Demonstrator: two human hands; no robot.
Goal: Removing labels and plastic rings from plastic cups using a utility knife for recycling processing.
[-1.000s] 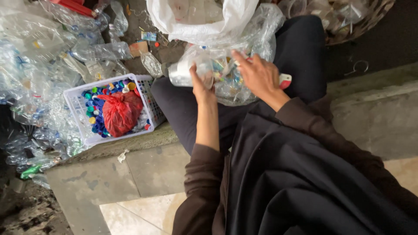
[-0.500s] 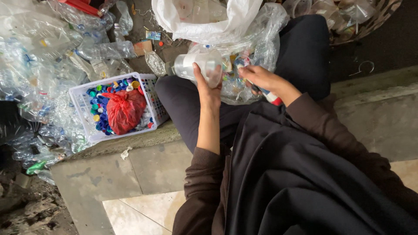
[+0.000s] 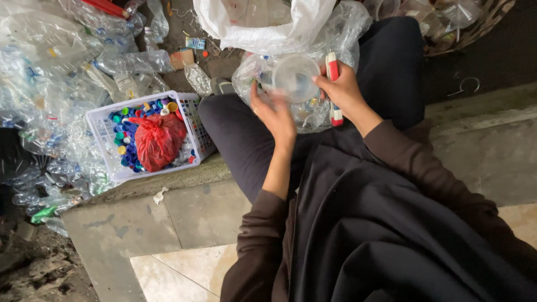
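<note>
A clear plastic cup (image 3: 295, 75) sits over my lap with its round mouth facing the camera. My left hand (image 3: 275, 116) grips it from the left and below. My right hand (image 3: 345, 92) is closed on a red and white utility knife (image 3: 334, 92), and its fingertips touch the cup's right rim. Behind the cup, a clear plastic bag (image 3: 341, 31) stuffed with crushed bottles rests on my dark trousers.
A white basket (image 3: 99, 122) on the left holds coloured bottle caps and a red plastic bag (image 3: 158, 140). Crushed clear bottles (image 3: 56, 72) are piled further left. A white sack (image 3: 251, 22) lies at the top and a wicker basket (image 3: 475, 28) at the top right. I sit on a concrete step (image 3: 190, 212).
The plastic piece in my hands has turned so its open mouth faces up. My right hand has risen to its rim, and the knife now shows fully.
</note>
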